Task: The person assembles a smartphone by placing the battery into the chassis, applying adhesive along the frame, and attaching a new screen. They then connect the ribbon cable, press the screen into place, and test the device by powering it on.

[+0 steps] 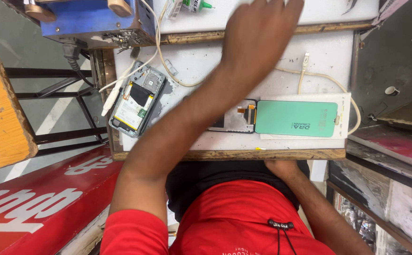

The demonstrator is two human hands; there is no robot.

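My left hand (262, 35) reaches far forward over the white worktop (206, 66), fingers stretched flat toward the raised white shelf (328, 12) at the back; nothing shows in it. My left forearm crosses above a dark display panel with a flex cable (238, 119). Just right of that panel a green-filmed phone screen (295, 118) lies on a flat white box (344, 115). At the left an opened phone (137, 101) lies with its battery and circuit board exposed. My right hand (281, 166) rests at the table's wooden front edge, its fingers hidden underneath.
A white cable (312, 75) loops across the worktop behind the green screen. A blue machine (92, 19) stands at the back left, and a green-tipped bottle (194, 4) lies on the shelf. A wooden stool (3, 113) and a red signboard (40, 198) are to the left.
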